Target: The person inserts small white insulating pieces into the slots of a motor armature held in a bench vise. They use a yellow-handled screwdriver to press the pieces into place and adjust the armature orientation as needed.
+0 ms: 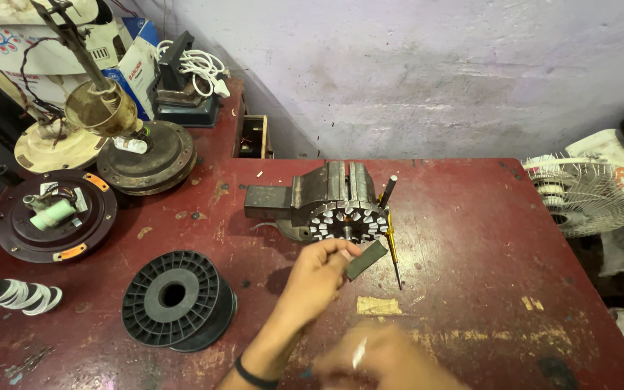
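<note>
Two hands work over a worn red table (471, 238). The left hand (317, 278) reaches forward with its fingers pinched together on a dark flat strip (366, 260), which juts out to the right at a slant, just in front of a round stator core (348, 220) with copper-wound slots. That stator is clamped upright in a small metal vise (312, 193) near the middle of the table. A thin screwdriver with a yellow shaft (393, 249) lies just to the right of the stator, its tip pointing toward the near edge. The right hand (377, 357) is low in the frame and blurred, with something pale across its fingers; whether its fingers are apart or together I cannot tell. A black band circles the left wrist. To the left of the hands a black empty wire spool (178, 300) lies on its side, and farther left sits a dark round motor housing (55, 217) with a pale green part on top. Behind it stand two more fan motor shells (146, 155). A white wire fan guard (586, 195) sits off the table's right end.
</note>
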